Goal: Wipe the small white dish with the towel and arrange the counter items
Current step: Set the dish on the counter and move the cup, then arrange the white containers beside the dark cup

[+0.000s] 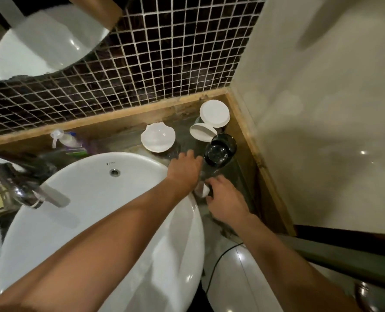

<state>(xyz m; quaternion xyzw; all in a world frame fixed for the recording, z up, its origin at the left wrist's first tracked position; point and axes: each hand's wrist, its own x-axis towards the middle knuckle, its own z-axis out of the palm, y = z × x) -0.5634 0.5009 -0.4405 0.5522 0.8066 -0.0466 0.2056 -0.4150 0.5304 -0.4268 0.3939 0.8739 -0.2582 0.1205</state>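
Breakage threatens: left hand (185, 170) grips a dark glass (219, 152) while right hand (226, 199) closes around something small; shell-shaped white dish (158, 137) sits nearby on the tabletop (184, 140), easily knocked.

A white basin (92, 199) sits on the counter, its overflow hole (114, 172) toward the wall. A chrome tap (27, 190) reaches over its left rim. Dark mosaic tiles (164, 64) cover the back wall, with a round mirror (40, 41) at upper left. A black cable (218, 264) trails down at lower right
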